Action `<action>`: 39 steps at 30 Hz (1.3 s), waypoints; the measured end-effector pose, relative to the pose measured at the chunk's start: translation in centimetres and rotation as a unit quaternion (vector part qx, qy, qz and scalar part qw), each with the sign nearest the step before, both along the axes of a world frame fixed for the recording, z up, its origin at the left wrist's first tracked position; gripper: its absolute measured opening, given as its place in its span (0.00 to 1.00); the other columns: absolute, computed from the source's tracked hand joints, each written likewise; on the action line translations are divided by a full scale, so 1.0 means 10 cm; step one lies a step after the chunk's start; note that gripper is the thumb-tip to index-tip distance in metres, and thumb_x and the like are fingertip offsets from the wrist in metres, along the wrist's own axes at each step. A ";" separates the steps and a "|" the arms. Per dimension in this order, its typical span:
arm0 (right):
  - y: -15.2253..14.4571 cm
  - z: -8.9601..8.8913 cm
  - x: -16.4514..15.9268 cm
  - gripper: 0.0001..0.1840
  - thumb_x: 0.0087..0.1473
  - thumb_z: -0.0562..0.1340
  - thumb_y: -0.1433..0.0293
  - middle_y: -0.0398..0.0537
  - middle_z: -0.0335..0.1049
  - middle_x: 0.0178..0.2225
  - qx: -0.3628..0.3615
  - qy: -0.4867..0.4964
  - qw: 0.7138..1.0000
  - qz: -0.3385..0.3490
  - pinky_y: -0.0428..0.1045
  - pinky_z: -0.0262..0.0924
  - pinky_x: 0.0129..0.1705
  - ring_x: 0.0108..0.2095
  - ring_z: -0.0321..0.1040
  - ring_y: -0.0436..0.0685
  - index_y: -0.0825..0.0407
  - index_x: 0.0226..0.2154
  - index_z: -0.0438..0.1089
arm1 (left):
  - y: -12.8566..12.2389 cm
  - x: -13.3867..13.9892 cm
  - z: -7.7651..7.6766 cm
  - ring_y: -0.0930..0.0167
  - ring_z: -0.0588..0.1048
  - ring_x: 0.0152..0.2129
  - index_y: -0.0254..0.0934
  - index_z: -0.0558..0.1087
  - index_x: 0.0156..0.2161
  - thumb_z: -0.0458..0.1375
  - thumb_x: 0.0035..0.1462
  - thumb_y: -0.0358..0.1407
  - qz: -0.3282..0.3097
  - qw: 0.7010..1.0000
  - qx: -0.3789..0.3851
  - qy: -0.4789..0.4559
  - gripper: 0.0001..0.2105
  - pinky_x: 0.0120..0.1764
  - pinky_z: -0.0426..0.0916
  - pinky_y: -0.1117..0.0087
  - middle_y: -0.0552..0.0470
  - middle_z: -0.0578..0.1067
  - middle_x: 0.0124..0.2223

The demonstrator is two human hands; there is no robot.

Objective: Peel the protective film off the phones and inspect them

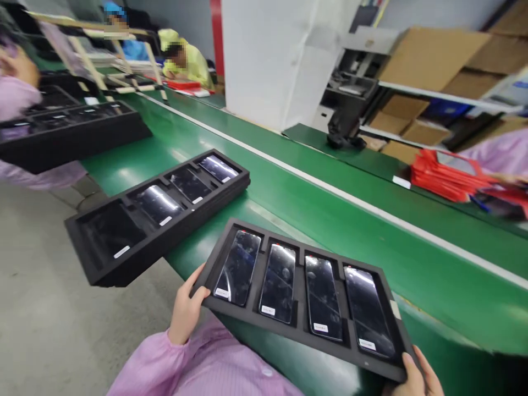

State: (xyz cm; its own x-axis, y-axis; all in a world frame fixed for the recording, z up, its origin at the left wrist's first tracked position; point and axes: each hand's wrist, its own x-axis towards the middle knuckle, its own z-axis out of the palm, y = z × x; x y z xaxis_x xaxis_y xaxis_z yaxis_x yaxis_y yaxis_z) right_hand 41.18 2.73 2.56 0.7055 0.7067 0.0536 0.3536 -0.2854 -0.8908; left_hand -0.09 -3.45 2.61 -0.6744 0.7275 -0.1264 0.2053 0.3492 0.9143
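Four smartphones [278, 283], face-up w/ white labels at their near ends, fill the slots of a dark foam tray [303, 330], near side, right of centre, approx. over the near edge of the green workbench [363, 236]. L hand [187, 308] has hold of its near-left corner, thumb on the rim, fingers bent round the left side; R hand [418, 374] grips the near-right corner likewise, thumb on top. Fingers under the tray are hidden; can't tell how far they reach. Can't tell either if the tray rests on the bench or hangs clear.

Step in hand, by my read: two-handed handling of a full tray, no phone being touched. Next move prob. calls for a level tray, both corners moved tog., so nothing slides, & clearance from the tray stack [181, 231] just left, also w/ labelled dark panels in its top slots.
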 end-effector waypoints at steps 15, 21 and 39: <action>-0.32 0.35 0.21 0.37 0.52 0.59 0.53 0.73 0.71 0.50 -0.156 -0.350 0.924 -0.012 0.74 0.54 0.59 0.55 0.64 0.86 0.58 0.59 0.68 | 1.39 -0.26 0.10 0.61 0.67 0.58 0.37 0.71 0.56 0.48 0.60 0.50 -0.373 0.915 -0.111 0.107 0.26 0.64 0.56 0.62 0.43 0.71 0.59; 0.70 0.51 -1.14 0.18 0.58 0.60 0.63 0.57 0.76 0.43 0.059 -0.373 0.844 0.382 0.61 0.64 0.48 0.44 0.72 0.66 0.55 0.48 0.74 | 2.56 -0.21 0.09 0.61 0.74 0.46 0.37 0.77 0.43 0.50 0.61 0.44 -0.405 0.901 -0.096 0.122 0.17 0.52 0.64 0.65 0.45 0.78 0.50; 1.42 0.25 -2.32 0.11 0.62 0.62 0.67 0.52 0.70 0.39 -0.019 -0.402 0.752 0.522 0.55 0.56 0.40 0.39 0.62 0.61 0.55 0.45 0.71 | 2.83 -0.14 -0.02 0.76 0.54 0.18 0.34 0.73 0.24 0.54 0.59 0.44 -0.386 0.918 0.089 -0.003 0.18 0.26 0.49 0.70 0.59 0.57 0.18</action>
